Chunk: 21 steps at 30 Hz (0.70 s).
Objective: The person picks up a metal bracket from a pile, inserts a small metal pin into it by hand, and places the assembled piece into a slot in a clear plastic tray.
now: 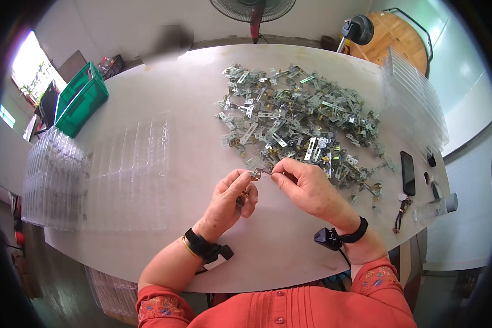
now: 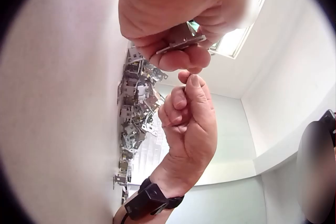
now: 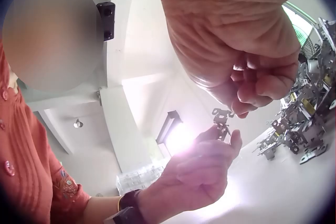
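The metal bracket [image 1: 256, 174] is just off the near edge of the metal heap [image 1: 290, 117], on the person's side of it; the left hand [image 1: 228, 198] pinches it between thumb and forefinger, presumably so that one end stays free for the other hand, while its lower fingers curl round another metal piece [image 2: 181, 37], seemingly kept in the palm as a spare; the right hand [image 1: 310, 188], nearer the heap, has its fingers bent, thumb and forefinger pinching a thin dark piece [image 1: 267, 173] beside the bracket; whether this is separate or part of the bracket, I cannot tell.

In the right wrist view the bracket juts from the left fingertips with its notched, wider end towards the right hand; its long axis seems to run along that line, though the fingers hide the lower part; the piece in the left palm shows nearly edge-on, its long edge lying across the fingers.

Clear trays [image 1: 52, 183] stand well left of the heap and a phone [image 1: 408, 173] lies to its right, probably so that the heap stays within easy reach.
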Tool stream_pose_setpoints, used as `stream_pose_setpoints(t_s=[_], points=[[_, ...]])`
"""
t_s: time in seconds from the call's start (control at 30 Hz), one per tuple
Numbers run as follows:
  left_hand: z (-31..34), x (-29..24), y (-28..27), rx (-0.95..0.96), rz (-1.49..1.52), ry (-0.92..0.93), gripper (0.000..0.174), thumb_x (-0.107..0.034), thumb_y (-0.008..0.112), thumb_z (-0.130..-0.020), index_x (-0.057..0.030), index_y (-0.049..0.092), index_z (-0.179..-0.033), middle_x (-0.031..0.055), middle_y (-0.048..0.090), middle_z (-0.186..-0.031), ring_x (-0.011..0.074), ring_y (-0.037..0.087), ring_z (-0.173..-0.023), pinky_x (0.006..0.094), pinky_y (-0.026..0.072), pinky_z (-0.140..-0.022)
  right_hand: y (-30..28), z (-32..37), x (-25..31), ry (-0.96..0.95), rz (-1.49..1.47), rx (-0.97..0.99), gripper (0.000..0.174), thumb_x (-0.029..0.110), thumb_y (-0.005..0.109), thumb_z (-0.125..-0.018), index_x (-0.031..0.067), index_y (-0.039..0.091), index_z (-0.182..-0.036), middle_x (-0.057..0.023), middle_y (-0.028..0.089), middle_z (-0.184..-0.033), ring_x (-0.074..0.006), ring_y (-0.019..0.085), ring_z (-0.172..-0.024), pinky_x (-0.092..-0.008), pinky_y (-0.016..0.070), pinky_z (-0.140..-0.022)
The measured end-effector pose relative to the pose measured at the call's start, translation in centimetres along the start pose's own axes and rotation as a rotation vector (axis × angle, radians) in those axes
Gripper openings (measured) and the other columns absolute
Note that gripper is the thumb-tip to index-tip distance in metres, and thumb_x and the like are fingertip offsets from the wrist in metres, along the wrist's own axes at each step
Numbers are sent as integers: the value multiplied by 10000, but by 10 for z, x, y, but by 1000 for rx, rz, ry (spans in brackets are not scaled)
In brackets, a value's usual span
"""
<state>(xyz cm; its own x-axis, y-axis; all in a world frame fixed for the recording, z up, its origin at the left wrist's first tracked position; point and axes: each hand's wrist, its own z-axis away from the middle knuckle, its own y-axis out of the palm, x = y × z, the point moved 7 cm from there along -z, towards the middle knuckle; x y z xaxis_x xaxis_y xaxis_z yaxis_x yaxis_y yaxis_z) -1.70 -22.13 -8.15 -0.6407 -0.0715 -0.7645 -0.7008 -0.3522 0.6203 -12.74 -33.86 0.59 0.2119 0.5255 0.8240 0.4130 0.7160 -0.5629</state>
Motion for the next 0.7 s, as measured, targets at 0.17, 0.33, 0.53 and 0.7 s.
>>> stream_pose_setpoints(t_s=[0.17,0.33,0.53,0.7], points=[[1,-1,0,-5,-67,9,252,-313,504,-1096,-85,598,-1151,57,602,-679,116,463,-449,253,353,-439,-3,2,5,-30,31,-7,138,165,630,-984,28,643,-980,-156,647,-719,-303,627,-614,-393,466,-583],[3,-4,-2,-9,-118,24,232,-302,508,-1095,-97,597,-1156,53,606,-686,111,472,-468,241,356,-453,-2,1,8,-61,56,-10,137,159,626,-983,22,639,-983,-172,652,-726,-335,649,-637,-413,471,-586],[4,-2,3,11,-255,-9,225,-299,539,-1082,-98,582,-1173,44,616,-716,97,498,-500,218,361,-468,0,3,8,-14,87,48,134,146,607,-993,15,625,-1004,-183,661,-752,-354,664,-681,-431,485,-615],[4,-1,3,1,-279,-27,259,-316,551,-1074,-82,561,-1184,44,635,-753,89,503,-505,211,363,-471,4,4,-5,33,-38,96,158,122,556,-1018,13,571,-1131,-187,680,-815,-353,678,-742,-427,514,-672]])
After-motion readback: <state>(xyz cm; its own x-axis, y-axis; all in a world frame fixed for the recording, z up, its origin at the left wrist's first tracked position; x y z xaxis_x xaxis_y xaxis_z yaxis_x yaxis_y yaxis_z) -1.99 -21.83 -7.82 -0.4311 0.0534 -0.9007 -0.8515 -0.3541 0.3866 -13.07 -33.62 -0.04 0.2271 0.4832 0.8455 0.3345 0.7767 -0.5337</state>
